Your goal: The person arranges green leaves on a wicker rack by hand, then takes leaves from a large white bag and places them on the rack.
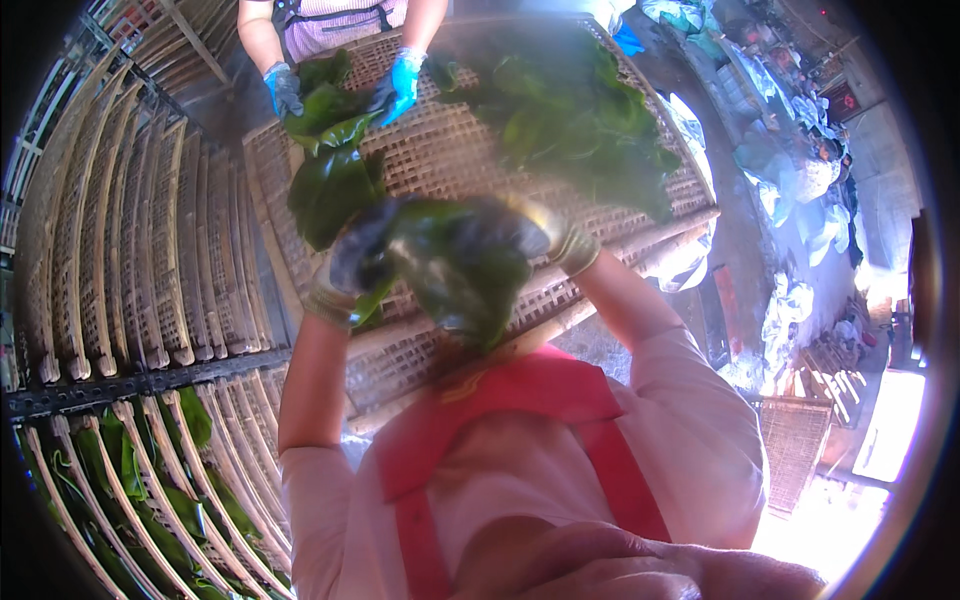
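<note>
A broad, glossy dark green leaf (pixel 465 285) hangs between my gloved hands above the near side of a woven bamboo tray (pixel 440 140). My left hand (pixel 362 245), in a dark-palmed glove, is closed on the leaf's left edge. At its upper right edge my right hand (pixel 522 226) grips it too; motion blurs both sets of fingers. Just beyond my left hand, another green leaf (pixel 328 195) lies on the tray. Many blurred leaves (pixel 580 120) cover the tray's far right part.
Across the tray, a co-worker's blue-gloved hands (pixel 400 88) touch a bunch of leaves (pixel 325 110). Slatted racks of stacked woven trays (pixel 150 240) stand to my left; the lower rack (pixel 150 490) holds more leaves. Plastic bags (pixel 790 170) pile up on the right.
</note>
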The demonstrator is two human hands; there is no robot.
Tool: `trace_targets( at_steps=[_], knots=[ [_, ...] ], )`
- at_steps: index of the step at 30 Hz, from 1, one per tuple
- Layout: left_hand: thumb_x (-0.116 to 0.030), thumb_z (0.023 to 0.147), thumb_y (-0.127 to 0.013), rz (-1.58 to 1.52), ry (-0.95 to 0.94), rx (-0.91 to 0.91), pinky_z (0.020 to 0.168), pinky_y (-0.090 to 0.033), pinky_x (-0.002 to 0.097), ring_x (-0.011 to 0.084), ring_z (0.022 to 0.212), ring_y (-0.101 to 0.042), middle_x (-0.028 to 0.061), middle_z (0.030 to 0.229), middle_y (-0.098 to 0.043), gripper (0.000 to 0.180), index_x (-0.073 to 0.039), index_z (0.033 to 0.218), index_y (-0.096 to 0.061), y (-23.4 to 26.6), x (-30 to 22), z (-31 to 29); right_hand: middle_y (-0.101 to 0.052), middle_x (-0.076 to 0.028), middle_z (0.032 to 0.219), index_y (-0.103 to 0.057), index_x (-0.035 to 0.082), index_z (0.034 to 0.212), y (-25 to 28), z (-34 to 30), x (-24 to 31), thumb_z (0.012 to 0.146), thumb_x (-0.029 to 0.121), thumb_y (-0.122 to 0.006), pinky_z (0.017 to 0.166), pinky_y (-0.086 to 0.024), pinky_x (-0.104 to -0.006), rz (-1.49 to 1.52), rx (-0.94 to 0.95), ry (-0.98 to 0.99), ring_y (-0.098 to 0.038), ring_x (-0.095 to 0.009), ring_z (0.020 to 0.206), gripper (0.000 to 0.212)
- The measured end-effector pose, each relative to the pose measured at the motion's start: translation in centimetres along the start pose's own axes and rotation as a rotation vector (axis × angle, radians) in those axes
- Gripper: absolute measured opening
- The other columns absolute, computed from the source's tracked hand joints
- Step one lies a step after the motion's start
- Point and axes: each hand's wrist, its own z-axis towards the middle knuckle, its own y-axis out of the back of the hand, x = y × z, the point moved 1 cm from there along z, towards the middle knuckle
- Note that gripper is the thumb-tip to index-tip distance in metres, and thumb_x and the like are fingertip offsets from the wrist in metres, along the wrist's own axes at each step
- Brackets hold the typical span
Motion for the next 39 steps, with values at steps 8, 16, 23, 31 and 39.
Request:
trace_targets(
  at_steps=[8,16,23,31,39],
  knots=[
    [-0.038,0.092,-0.051,-0.919,0.404,-0.325,0.103,-0.038,0.0437,0.0257,0.124,-0.044,0.0091,0.136,-0.044,0.058,-0.009,0.14,-0.036,-5.0,-2.0,-4.5,-0.046,-0.013,0.134,-0.035,0.005,0.139,-0.5,-2.6,-0.6,0.091,0.025,-0.054,0.1,-0.043,-0.0337,0.518,-0.554,-0.249,-0.049,-0.021,0.118,0.056],
    [-0.024,0.092,-0.054,-0.592,0.332,-0.205,0.102,-0.04,0.0406,0.024,0.124,-0.044,0.0115,0.137,-0.043,0.059,-0.005,0.142,-0.03,-12.4,-5.2,-3.5,-0.045,-0.018,0.134,-0.034,0.003,0.139,-2.5,-1.0,1.5,0.093,0.017,-0.047,0.101,-0.042,-0.0397,1.556,-0.399,-0.301,-0.049,-0.026,0.119,0.05],
    [-0.004,0.085,-0.054,-0.335,0.373,-0.457,0.092,-0.047,0.0344,0.0244,0.104,-0.058,0.0134,0.117,-0.058,0.042,-0.001,0.125,-0.048,-15.9,-2.9,-6.3,-0.054,-0.023,0.121,-0.044,-0.003,0.13,2.6,-0.7,-1.3,0.094,0.012,-0.047,0.085,-0.053,-0.031,1.688,-0.187,-0.507,-0.058,-0.021,0.106,0.039],
    [-0.009,0.086,-0.058,0.203,0.492,-0.322,0.086,-0.048,0.0329,0.0239,0.098,-0.059,0.0131,0.106,-0.062,0.025,-0.003,0.111,-0.059,-19.0,-2.9,-7.1,-0.064,-0.018,0.1,-0.047,0.007,0.128,1.6,1.7,-4.6,0.087,0.013,-0.049,0.078,-0.052,-0.0426,-0.889,0.107,-0.665,-0.064,-0.033,0.092,0.042],
    [-0.022,0.095,-0.051,-0.707,0.842,-0.953,0.1,-0.038,0.0342,0.0184,0.11,-0.049,0.01,0.131,-0.046,0.05,-0.003,0.138,-0.034,-20.8,-11.1,-7.2,-0.046,-0.031,0.129,-0.044,-0.002,0.13,11.5,-15.3,0.2,0.091,0.041,-0.051,0.096,-0.043,-0.0437,-1.252,-0.108,-0.684,-0.05,-0.042,0.114,0.058]
  ],
)
